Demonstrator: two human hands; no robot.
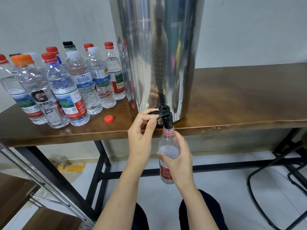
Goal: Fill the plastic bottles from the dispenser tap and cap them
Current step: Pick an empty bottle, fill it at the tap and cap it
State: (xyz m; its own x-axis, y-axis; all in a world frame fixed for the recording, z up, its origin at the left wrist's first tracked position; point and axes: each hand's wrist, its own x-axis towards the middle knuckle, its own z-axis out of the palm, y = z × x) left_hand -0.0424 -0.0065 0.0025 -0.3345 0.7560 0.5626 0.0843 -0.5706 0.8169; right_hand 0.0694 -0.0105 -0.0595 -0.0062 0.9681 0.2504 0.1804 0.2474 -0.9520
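Right hand (180, 157) wraps the clear plastic bottle with a red label (168, 145), whose neck meets the black tap spout (167, 122) just above. Left hand (141, 135) pinches the black tap lever (153, 112) on the shiny steel dispenser (157, 55). The water level is hard to read, so a late release would likely overflow the bottle, and a tilt could spill. Left of that hand, a loose red cap (109, 119) lies on the brown wooden table (232, 100).

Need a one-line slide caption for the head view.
Left hand pinches the tap lever while right hand holds an uncapped bottle under the spout.
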